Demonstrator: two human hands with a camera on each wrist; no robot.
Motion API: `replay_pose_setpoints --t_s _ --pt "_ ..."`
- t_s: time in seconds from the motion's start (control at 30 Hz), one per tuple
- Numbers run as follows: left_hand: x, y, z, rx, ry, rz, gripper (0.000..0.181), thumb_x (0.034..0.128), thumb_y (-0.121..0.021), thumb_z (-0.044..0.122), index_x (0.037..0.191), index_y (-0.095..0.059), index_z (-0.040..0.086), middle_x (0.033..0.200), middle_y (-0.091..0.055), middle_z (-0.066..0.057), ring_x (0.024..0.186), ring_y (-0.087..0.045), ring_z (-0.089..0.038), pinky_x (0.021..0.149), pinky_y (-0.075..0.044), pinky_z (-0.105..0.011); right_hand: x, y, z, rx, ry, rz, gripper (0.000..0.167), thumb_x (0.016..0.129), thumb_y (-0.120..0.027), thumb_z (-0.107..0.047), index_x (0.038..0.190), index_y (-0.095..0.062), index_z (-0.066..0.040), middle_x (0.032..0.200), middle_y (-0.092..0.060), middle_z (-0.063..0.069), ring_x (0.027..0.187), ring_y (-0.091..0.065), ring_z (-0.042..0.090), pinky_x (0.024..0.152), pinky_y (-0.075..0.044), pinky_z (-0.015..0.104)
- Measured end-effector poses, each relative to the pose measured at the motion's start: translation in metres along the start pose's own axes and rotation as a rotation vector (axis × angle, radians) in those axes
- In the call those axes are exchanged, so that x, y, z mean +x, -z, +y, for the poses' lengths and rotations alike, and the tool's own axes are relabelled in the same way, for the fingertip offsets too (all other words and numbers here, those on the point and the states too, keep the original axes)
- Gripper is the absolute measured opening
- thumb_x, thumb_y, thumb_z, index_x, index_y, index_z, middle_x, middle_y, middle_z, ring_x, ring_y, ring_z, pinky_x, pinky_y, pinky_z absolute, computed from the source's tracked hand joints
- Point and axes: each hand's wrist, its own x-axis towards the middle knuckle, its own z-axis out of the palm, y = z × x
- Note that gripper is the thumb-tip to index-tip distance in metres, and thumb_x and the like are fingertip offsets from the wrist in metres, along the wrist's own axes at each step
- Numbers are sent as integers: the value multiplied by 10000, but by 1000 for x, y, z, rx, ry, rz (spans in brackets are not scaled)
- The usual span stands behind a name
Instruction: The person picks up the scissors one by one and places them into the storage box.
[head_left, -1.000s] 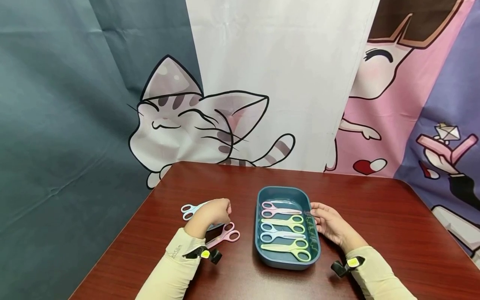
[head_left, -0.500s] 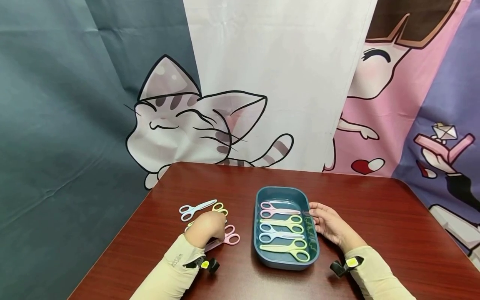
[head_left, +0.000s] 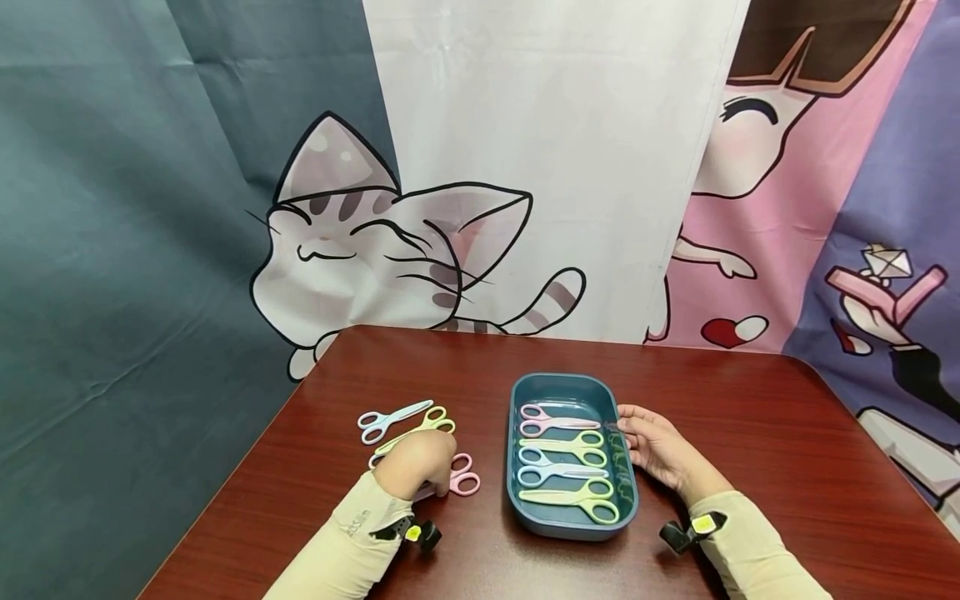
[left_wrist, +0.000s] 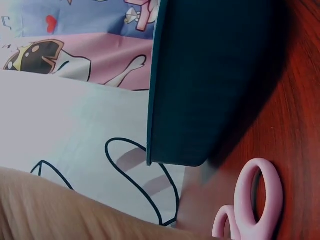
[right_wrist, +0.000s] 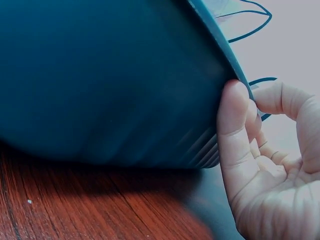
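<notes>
Pink scissors (head_left: 465, 484) lie on the table left of the teal tray (head_left: 573, 530). My left hand (head_left: 417, 460) is bent down over their blades, fingers curled and thumb against them; its fingertips are hidden. In the left wrist view the pink scissor handle (left_wrist: 272, 192) shows close to the tray's outer wall (left_wrist: 210, 75). My right hand (head_left: 660, 446) pinches the tray's right rim. From the right wrist, the thumb (right_wrist: 235, 120) presses the outer wall while the index finger (right_wrist: 277, 97) meets the rim.
Light blue scissors (head_left: 390, 419) and yellow-green scissors (head_left: 437, 419) lie behind my left hand; part of another handle peeks out at its left. Inside the tray, pink scissors (head_left: 555, 422), blue scissors (head_left: 555, 469) and two yellow-green pairs lie in a column. A printed curtain (head_left: 570, 125) hangs behind the table.
My left hand has drawn back toward me from the blue and yellow-green scissors onto the pink ones, which have shifted slightly. My right hand stays at the tray's rim.
</notes>
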Motion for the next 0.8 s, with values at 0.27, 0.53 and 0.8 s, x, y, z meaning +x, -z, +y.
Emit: replay_pose_setpoints --t_s 0.27,0.53,0.8 --pt "1 1 -4 -19 -32 22 301 633 -854 137 658 -554 145 609 -508 47 561 -451 -138 513 -413 -305 -1 1 0 -16 2 1 226 1061 -371 19 1133 -569 -61 880 -695 17 698 -638 77 614 -574 213" --pt "2 19 -16 -98 -89 33 247 668 -778 87 624 -544 153 604 -495 54 559 -433 -136 513 -377 -296 0 0 0 -16 -3 10 214 1058 -386 14 1130 -572 -65 889 -708 18 726 -666 89 620 -579 217" --pt "1 34 -20 -185 -146 69 309 691 -728 49 550 -482 173 542 -418 71 525 -380 -126 482 -316 -281 -1 0 0 -29 -5 23 205 1061 -390 9 1140 -565 -63 891 -707 18 726 -666 87 622 -578 215"
